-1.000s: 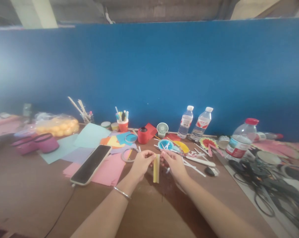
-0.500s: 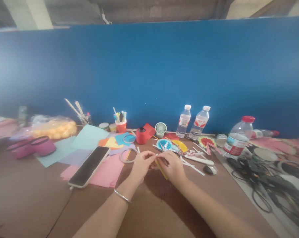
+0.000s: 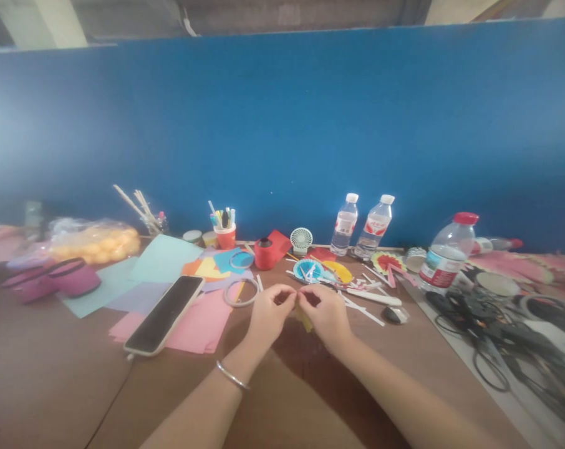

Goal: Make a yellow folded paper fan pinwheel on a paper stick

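Over the brown table, my left hand [image 3: 272, 312] and my right hand [image 3: 328, 315] meet fingertip to fingertip, both in a pinch. Between them is a narrow yellow paper strip [image 3: 305, 320], its lower end showing beneath my right fingers. The fingers hide the strip's upper end, where both pinches come together. A roll of tape [image 3: 241, 293] lies just left of my left hand. White paper strips [image 3: 364, 310] are scattered to the right of my right hand.
A phone [image 3: 164, 316] rests on coloured paper sheets [image 3: 201, 324] at left. Behind stand a red cup of pens [image 3: 225, 237], a small fan [image 3: 302, 241] and water bottles [image 3: 344, 226]. Folded paper rosettes [image 3: 308, 270] and a box cutter [image 3: 375, 297] lie mid-right; black cables [image 3: 474, 324] tangle at right.
My fingertips have drawn closer together on the yellow strip, and less of it shows below my right hand. The camera view has shifted slightly.
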